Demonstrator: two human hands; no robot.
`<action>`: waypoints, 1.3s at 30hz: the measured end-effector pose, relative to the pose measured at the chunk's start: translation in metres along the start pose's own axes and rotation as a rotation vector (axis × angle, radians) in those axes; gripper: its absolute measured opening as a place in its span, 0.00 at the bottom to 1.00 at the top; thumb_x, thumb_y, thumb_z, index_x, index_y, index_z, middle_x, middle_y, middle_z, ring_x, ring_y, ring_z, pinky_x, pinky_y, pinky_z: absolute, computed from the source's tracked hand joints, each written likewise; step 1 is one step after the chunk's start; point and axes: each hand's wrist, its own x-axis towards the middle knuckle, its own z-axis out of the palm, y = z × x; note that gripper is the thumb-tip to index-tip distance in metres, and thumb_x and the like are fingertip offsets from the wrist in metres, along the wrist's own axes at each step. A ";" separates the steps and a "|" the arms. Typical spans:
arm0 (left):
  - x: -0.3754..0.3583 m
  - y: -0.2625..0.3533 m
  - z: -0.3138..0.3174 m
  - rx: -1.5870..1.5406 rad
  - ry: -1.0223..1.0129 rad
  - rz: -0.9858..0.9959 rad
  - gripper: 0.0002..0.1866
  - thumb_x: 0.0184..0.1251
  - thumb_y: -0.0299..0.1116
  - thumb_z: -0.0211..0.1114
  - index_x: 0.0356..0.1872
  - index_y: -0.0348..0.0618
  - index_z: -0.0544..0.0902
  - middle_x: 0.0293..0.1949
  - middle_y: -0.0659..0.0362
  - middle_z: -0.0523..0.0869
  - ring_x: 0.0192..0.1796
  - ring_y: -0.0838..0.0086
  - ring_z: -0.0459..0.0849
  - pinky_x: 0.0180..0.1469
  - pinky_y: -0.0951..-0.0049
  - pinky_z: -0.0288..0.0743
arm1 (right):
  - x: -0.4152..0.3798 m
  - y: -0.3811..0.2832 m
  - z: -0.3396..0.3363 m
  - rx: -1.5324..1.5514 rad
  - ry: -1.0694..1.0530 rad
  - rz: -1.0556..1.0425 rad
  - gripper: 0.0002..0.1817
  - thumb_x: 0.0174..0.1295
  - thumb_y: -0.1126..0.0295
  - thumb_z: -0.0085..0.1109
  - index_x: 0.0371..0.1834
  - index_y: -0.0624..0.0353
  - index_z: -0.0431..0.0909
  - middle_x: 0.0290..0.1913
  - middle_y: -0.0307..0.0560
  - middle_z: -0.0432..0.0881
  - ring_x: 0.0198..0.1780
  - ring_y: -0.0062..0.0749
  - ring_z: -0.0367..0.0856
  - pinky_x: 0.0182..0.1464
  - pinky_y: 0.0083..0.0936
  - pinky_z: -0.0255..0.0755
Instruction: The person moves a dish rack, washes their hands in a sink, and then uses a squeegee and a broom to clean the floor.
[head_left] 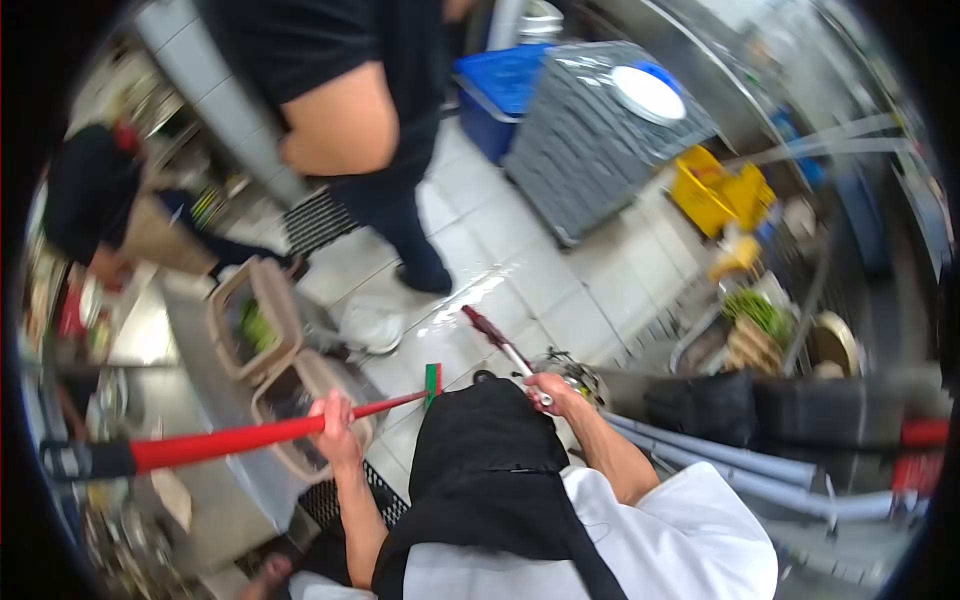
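My left hand (337,425) is closed around the long red pole of a broom (240,437). Its narrow green-and-red head points down at the floor, just left of my black apron (490,450). My right hand (552,393) grips a white-handled tool with a dark red end (485,326); blur hides whether that end is a dustpan or something else. That red end points forward over wet-looking white floor tiles (520,240).
A person in dark clothes (385,120) stands ahead; another person (95,200) is at the left. Ahead right are a grey wheeled bin (590,140), a blue bin (490,125) and a yellow mop bucket (720,190). Beige bins (280,310) stand by the left steel counter (215,490).
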 end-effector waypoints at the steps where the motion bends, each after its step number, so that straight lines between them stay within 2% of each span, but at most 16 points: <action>1: 0.002 0.003 0.015 -0.028 -0.073 0.018 0.20 0.68 0.28 0.60 0.19 0.52 0.62 0.17 0.70 0.61 0.20 0.84 0.60 0.25 0.78 0.58 | -0.013 -0.004 0.001 0.076 0.034 -0.006 0.05 0.66 0.70 0.51 0.34 0.56 0.67 0.18 0.35 0.70 0.14 0.19 0.65 0.14 0.19 0.60; 6: 0.022 -0.028 0.099 0.131 -0.210 -0.100 0.12 0.70 0.33 0.59 0.24 0.45 0.74 0.20 0.67 0.70 0.25 0.81 0.68 0.28 0.75 0.64 | -0.021 0.024 -0.037 0.539 -0.065 -0.220 0.06 0.66 0.67 0.54 0.33 0.55 0.69 0.19 0.35 0.71 0.16 0.20 0.67 0.17 0.20 0.64; 8: 0.027 -0.026 0.147 0.438 -0.511 -0.033 0.15 0.71 0.41 0.58 0.26 0.45 0.78 0.22 0.68 0.73 0.29 0.78 0.72 0.34 0.71 0.70 | -0.023 0.028 -0.040 0.636 0.068 -0.236 0.06 0.67 0.66 0.50 0.33 0.54 0.69 0.19 0.35 0.70 0.15 0.19 0.67 0.14 0.19 0.63; 9: 0.042 -0.058 0.165 0.342 -0.638 -0.125 0.17 0.70 0.44 0.59 0.24 0.46 0.78 0.22 0.67 0.73 0.28 0.76 0.71 0.32 0.70 0.69 | -0.017 0.034 -0.054 0.717 -0.196 -0.277 0.07 0.67 0.65 0.49 0.32 0.52 0.69 0.19 0.32 0.69 0.15 0.16 0.66 0.13 0.16 0.60; 11: 0.055 -0.063 0.237 0.495 -0.763 -0.301 0.20 0.68 0.50 0.63 0.26 0.43 0.80 0.20 0.70 0.74 0.24 0.81 0.69 0.27 0.74 0.65 | -0.009 0.035 -0.065 0.738 -0.102 -0.399 0.06 0.63 0.65 0.50 0.29 0.50 0.68 0.16 0.30 0.66 0.13 0.16 0.64 0.12 0.14 0.58; 13: 0.057 -0.075 0.310 0.225 -0.678 -0.052 0.22 0.66 0.50 0.65 0.27 0.38 0.82 0.17 0.71 0.71 0.24 0.84 0.67 0.26 0.75 0.63 | 0.004 0.015 -0.081 0.762 -0.037 -0.330 0.10 0.60 0.66 0.53 0.21 0.47 0.65 0.15 0.32 0.66 0.12 0.20 0.63 0.12 0.17 0.59; 16: 0.065 -0.078 0.398 0.274 -0.731 -0.074 0.20 0.65 0.49 0.67 0.27 0.39 0.83 0.17 0.68 0.73 0.24 0.84 0.69 0.26 0.73 0.65 | -0.022 -0.031 -0.102 0.483 0.276 -0.227 0.12 0.63 0.58 0.55 0.27 0.53 0.75 0.21 0.38 0.69 0.22 0.27 0.68 0.22 0.26 0.63; 18: 0.052 -0.105 0.457 0.300 -0.877 0.092 0.19 0.63 0.47 0.69 0.27 0.39 0.84 0.19 0.64 0.76 0.26 0.84 0.71 0.28 0.71 0.68 | 0.024 -0.032 -0.145 0.920 -0.063 -0.290 0.11 0.59 0.66 0.54 0.20 0.46 0.64 0.14 0.32 0.66 0.12 0.21 0.63 0.12 0.18 0.58; 20: 0.042 -0.119 0.500 0.399 -0.977 0.173 0.17 0.59 0.45 0.73 0.28 0.39 0.84 0.22 0.59 0.80 0.28 0.81 0.75 0.31 0.70 0.71 | 0.019 -0.058 -0.160 0.994 0.223 -0.208 0.12 0.62 0.68 0.52 0.21 0.47 0.64 0.13 0.32 0.64 0.12 0.22 0.63 0.13 0.20 0.58; 21: 0.040 -0.116 0.523 0.409 -1.024 0.305 0.17 0.57 0.44 0.75 0.29 0.39 0.84 0.24 0.59 0.82 0.30 0.80 0.77 0.33 0.70 0.73 | 0.028 -0.058 -0.184 0.845 0.004 -0.272 0.10 0.64 0.67 0.50 0.24 0.49 0.66 0.13 0.33 0.63 0.12 0.24 0.64 0.12 0.22 0.59; 22: 0.042 -0.127 0.546 0.294 -1.117 0.151 0.15 0.56 0.42 0.75 0.29 0.40 0.84 0.27 0.59 0.83 0.33 0.79 0.78 0.35 0.71 0.73 | 0.045 -0.058 -0.201 0.881 -0.078 -0.251 0.09 0.66 0.65 0.48 0.28 0.51 0.69 0.13 0.34 0.65 0.12 0.24 0.65 0.11 0.22 0.60; 23: 0.035 -0.125 0.570 0.182 -1.163 0.046 0.13 0.59 0.40 0.74 0.27 0.41 0.84 0.25 0.63 0.82 0.29 0.81 0.76 0.33 0.74 0.73 | 0.030 -0.069 -0.201 0.729 0.156 -0.178 0.11 0.66 0.64 0.47 0.26 0.52 0.70 0.13 0.35 0.67 0.11 0.25 0.66 0.11 0.24 0.60; 27: 0.002 -0.119 0.678 0.201 -1.293 0.032 0.21 0.68 0.39 0.66 0.16 0.48 0.70 0.17 0.73 0.71 0.18 0.88 0.66 0.20 0.80 0.56 | 0.017 -0.066 -0.236 0.391 0.172 -0.338 0.09 0.61 0.65 0.52 0.25 0.54 0.73 0.15 0.38 0.71 0.14 0.24 0.68 0.14 0.24 0.60; 28: -0.011 -0.125 0.703 0.135 -1.346 -0.006 0.22 0.69 0.38 0.65 0.16 0.50 0.66 0.15 0.72 0.67 0.15 0.86 0.62 0.18 0.80 0.52 | -0.002 -0.089 -0.233 0.535 0.225 -0.128 0.04 0.60 0.67 0.53 0.31 0.54 0.73 0.17 0.37 0.72 0.16 0.22 0.68 0.16 0.22 0.59; 33: -0.054 -0.112 0.777 0.088 -1.826 -0.310 0.23 0.69 0.36 0.64 0.16 0.50 0.62 0.14 0.69 0.63 0.15 0.84 0.60 0.17 0.79 0.52 | -0.002 -0.087 -0.194 0.969 0.202 -0.240 0.03 0.61 0.70 0.53 0.34 0.55 0.70 0.19 0.36 0.72 0.16 0.19 0.67 0.15 0.18 0.58; 39: -0.138 -0.124 0.792 0.209 -2.271 -0.276 0.21 0.69 0.35 0.64 0.17 0.48 0.64 0.15 0.69 0.62 0.15 0.85 0.58 0.18 0.79 0.51 | 0.010 -0.079 -0.125 1.615 0.160 -0.384 0.06 0.61 0.69 0.55 0.31 0.56 0.69 0.19 0.37 0.71 0.15 0.17 0.67 0.12 0.16 0.57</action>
